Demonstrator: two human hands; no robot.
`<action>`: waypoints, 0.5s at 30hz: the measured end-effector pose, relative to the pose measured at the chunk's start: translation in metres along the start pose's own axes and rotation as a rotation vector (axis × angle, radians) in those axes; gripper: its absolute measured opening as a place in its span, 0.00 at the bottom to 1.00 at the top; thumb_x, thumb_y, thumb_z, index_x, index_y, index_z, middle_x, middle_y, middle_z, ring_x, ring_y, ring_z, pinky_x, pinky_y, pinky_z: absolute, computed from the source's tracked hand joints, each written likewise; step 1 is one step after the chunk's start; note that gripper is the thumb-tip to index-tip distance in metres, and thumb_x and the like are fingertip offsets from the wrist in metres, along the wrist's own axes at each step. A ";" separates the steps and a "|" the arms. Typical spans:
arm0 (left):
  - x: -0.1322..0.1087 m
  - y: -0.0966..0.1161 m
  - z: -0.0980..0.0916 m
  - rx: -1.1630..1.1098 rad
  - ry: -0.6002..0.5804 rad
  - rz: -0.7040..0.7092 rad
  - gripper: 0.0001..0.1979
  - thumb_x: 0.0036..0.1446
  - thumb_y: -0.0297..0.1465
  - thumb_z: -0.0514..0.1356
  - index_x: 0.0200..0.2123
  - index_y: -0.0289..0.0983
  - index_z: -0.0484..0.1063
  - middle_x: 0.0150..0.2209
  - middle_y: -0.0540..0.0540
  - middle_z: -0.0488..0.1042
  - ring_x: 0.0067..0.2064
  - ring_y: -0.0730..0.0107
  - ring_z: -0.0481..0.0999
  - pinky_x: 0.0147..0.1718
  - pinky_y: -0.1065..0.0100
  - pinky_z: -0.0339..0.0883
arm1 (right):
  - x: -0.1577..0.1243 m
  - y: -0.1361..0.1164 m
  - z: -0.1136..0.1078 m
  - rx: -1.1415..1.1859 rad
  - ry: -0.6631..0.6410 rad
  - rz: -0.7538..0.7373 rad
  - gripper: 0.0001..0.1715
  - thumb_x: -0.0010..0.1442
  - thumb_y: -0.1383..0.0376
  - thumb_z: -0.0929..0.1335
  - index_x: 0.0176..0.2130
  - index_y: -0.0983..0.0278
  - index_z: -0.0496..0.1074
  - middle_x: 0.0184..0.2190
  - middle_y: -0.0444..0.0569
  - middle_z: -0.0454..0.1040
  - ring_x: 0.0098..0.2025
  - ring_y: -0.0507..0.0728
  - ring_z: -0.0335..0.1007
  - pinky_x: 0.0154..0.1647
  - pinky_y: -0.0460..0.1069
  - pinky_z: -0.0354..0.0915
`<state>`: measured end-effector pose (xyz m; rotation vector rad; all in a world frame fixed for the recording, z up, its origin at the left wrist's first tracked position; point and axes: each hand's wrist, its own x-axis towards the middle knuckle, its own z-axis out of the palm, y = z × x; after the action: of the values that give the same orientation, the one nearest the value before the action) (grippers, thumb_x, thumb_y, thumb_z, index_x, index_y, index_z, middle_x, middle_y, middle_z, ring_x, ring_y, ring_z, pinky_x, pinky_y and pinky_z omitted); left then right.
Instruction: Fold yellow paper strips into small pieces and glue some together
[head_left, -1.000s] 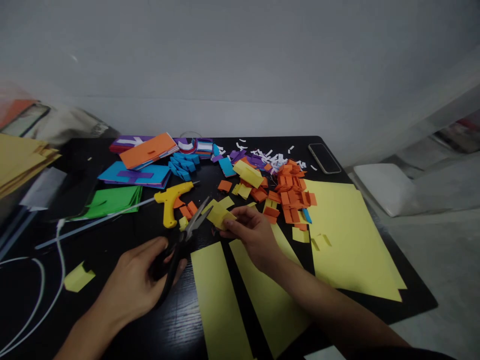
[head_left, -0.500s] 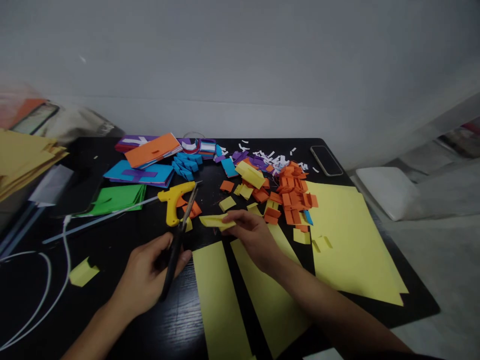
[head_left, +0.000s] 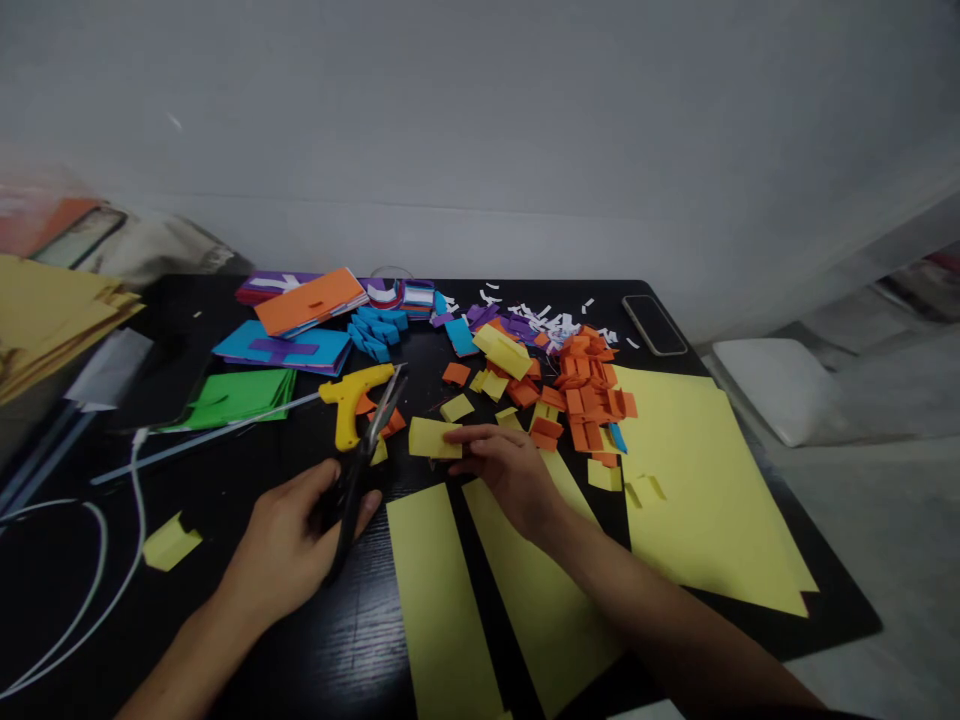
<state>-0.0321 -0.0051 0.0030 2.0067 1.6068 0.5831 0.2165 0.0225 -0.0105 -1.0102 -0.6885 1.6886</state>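
Note:
My left hand (head_left: pixel 296 535) is closed round the black handles of a pair of scissors (head_left: pixel 363 455), its blades pointing up and slightly parted. Between the fingers of my right hand (head_left: pixel 514 475) is a small folded piece of yellow paper (head_left: pixel 433 438), its broad face turned toward me. Just past the scissors lies a yellow glue gun (head_left: pixel 349 405) with a glue stick in its back. Below my hands are two long yellow paper strips (head_left: pixel 442 600), the right one partly under my right forearm.
Orange paper pieces (head_left: pixel 585 385) lie heaped right of centre, with white scraps (head_left: pixel 551 322) behind. Yellow sheets (head_left: pixel 694 480) cover the table's right side, a phone (head_left: pixel 654 325) beyond. Folded blue paper (head_left: pixel 281 345) and green paper (head_left: pixel 247 397) lie left, near a white cable (head_left: pixel 137 510).
My right hand has tilted the yellow paper piece so that its flat face shows instead of its edge. The scissor blades have parted slightly. My left hand is almost in the same place.

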 end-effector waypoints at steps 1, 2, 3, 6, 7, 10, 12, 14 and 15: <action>0.000 0.000 0.000 0.009 0.006 0.011 0.19 0.62 0.45 0.60 0.25 0.40 0.65 0.21 0.55 0.65 0.22 0.71 0.67 0.23 0.70 0.60 | 0.000 0.000 0.000 -0.014 0.021 -0.021 0.07 0.52 0.61 0.77 0.32 0.62 0.84 0.37 0.49 0.84 0.35 0.55 0.79 0.38 0.51 0.77; 0.000 0.001 0.000 0.019 0.011 0.021 0.19 0.62 0.45 0.60 0.25 0.40 0.64 0.20 0.55 0.65 0.22 0.71 0.67 0.23 0.70 0.60 | 0.000 -0.001 0.001 -0.038 0.045 -0.041 0.09 0.52 0.60 0.78 0.32 0.63 0.83 0.35 0.48 0.83 0.34 0.55 0.79 0.36 0.50 0.76; -0.001 0.001 0.000 0.031 0.013 0.029 0.19 0.62 0.45 0.60 0.25 0.40 0.64 0.20 0.55 0.65 0.22 0.71 0.67 0.22 0.70 0.60 | 0.000 -0.001 0.001 -0.060 0.072 -0.059 0.10 0.51 0.59 0.79 0.31 0.63 0.82 0.32 0.47 0.82 0.33 0.54 0.78 0.34 0.49 0.76; -0.002 0.003 0.000 0.062 0.005 0.069 0.19 0.63 0.45 0.60 0.25 0.41 0.62 0.21 0.54 0.66 0.21 0.71 0.68 0.22 0.70 0.60 | 0.001 -0.002 0.001 -0.042 0.128 -0.100 0.17 0.46 0.61 0.82 0.30 0.61 0.75 0.27 0.40 0.77 0.30 0.53 0.76 0.27 0.46 0.74; -0.003 0.003 0.000 0.072 0.001 0.089 0.18 0.63 0.44 0.60 0.25 0.41 0.62 0.21 0.54 0.66 0.21 0.71 0.68 0.22 0.70 0.60 | 0.002 -0.002 0.001 -0.009 0.138 -0.107 0.20 0.45 0.61 0.83 0.32 0.60 0.73 0.26 0.38 0.75 0.30 0.52 0.76 0.26 0.45 0.74; -0.004 0.004 -0.001 0.110 -0.007 0.150 0.16 0.64 0.43 0.59 0.28 0.41 0.62 0.24 0.53 0.67 0.23 0.69 0.69 0.22 0.69 0.61 | 0.003 -0.004 0.000 0.036 0.130 -0.091 0.24 0.44 0.62 0.83 0.40 0.59 0.75 0.27 0.36 0.73 0.32 0.51 0.77 0.32 0.46 0.77; -0.004 0.004 -0.001 0.136 -0.011 0.174 0.15 0.63 0.43 0.59 0.30 0.41 0.61 0.26 0.52 0.68 0.25 0.68 0.71 0.24 0.68 0.63 | 0.003 -0.005 0.000 0.029 0.104 -0.072 0.24 0.46 0.60 0.83 0.42 0.59 0.78 0.31 0.40 0.78 0.34 0.52 0.78 0.39 0.49 0.79; -0.003 0.003 -0.001 0.155 -0.018 0.182 0.15 0.63 0.44 0.59 0.32 0.42 0.61 0.28 0.51 0.69 0.27 0.66 0.72 0.25 0.68 0.65 | 0.002 -0.005 0.000 0.033 0.084 -0.075 0.21 0.47 0.59 0.82 0.40 0.60 0.79 0.35 0.43 0.81 0.37 0.53 0.80 0.44 0.51 0.79; -0.003 0.002 -0.001 0.164 -0.025 0.183 0.15 0.63 0.44 0.60 0.33 0.42 0.61 0.29 0.51 0.69 0.28 0.65 0.73 0.26 0.67 0.66 | 0.001 -0.005 0.000 0.043 0.078 -0.082 0.19 0.48 0.58 0.82 0.39 0.59 0.79 0.36 0.43 0.82 0.38 0.54 0.80 0.46 0.52 0.79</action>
<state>-0.0320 -0.0083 0.0053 2.2903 1.5093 0.5039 0.2191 0.0256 -0.0065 -0.9990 -0.6320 1.5782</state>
